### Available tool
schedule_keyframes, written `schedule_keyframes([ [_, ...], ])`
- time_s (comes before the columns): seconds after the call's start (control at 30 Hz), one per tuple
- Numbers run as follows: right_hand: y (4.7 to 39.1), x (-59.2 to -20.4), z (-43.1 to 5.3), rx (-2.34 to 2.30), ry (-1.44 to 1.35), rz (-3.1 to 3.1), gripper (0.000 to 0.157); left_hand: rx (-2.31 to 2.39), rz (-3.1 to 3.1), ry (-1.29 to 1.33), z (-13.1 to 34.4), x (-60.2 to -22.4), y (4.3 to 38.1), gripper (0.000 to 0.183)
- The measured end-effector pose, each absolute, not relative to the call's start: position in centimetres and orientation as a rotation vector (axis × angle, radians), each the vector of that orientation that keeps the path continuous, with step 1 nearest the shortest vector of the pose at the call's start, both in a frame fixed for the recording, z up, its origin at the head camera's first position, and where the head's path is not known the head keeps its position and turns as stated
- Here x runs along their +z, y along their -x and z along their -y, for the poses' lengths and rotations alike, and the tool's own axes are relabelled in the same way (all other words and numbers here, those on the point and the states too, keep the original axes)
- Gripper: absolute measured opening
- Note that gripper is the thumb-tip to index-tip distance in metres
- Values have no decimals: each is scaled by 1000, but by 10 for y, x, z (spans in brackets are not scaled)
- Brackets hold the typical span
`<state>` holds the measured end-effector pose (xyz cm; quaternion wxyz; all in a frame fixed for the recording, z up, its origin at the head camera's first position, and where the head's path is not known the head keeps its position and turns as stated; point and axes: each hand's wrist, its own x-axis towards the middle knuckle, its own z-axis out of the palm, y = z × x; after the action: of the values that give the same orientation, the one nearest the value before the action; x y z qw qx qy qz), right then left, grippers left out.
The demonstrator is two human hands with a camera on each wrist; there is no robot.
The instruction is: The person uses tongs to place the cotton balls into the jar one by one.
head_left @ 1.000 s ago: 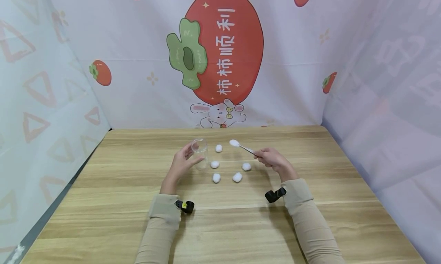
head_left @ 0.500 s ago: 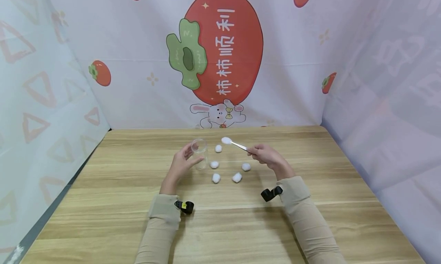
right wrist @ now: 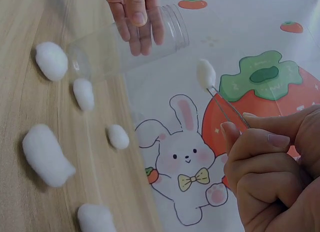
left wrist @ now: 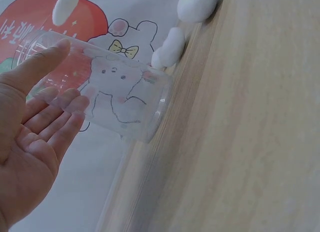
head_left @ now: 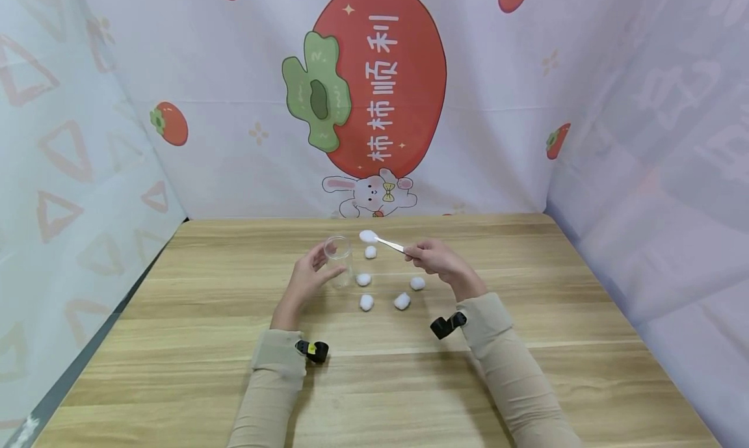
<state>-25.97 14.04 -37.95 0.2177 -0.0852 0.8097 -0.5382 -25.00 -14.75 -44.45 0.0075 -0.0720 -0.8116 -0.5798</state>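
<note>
Cotton ball (head_left: 368, 236) up in the air, pinched at the tips of the tweezers (head_left: 390, 244), just right of the jar (head_left: 342, 258) and slightly above its rim, a gap between them! The tweezers slant left and a little far from the right hand (head_left: 433, 256), fingers pinching their right end. Over on the left, the left hand (head_left: 310, 270) is nearer the jar, thumb and fingers curled round it, mouth up; loose balls (head_left: 402, 301) lie on the table (head_left: 374, 389).

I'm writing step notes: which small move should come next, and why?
Probably ease the tweezers left until their cotton ball is over the jar: it is raised, right of the open mouth, while the left hand steadies the jar.
</note>
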Motion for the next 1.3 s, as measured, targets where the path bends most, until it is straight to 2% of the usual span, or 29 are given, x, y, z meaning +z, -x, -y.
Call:
schedule_keyframes([
  [0.73,260,-372,-116,-1517,279,-2193,26,-1831,2523,240,148,-446,251,69],
  [1.3,261,-374,-100,-1504,266,-2176,26,-1830,2529,228,148,-444,250,73],
])
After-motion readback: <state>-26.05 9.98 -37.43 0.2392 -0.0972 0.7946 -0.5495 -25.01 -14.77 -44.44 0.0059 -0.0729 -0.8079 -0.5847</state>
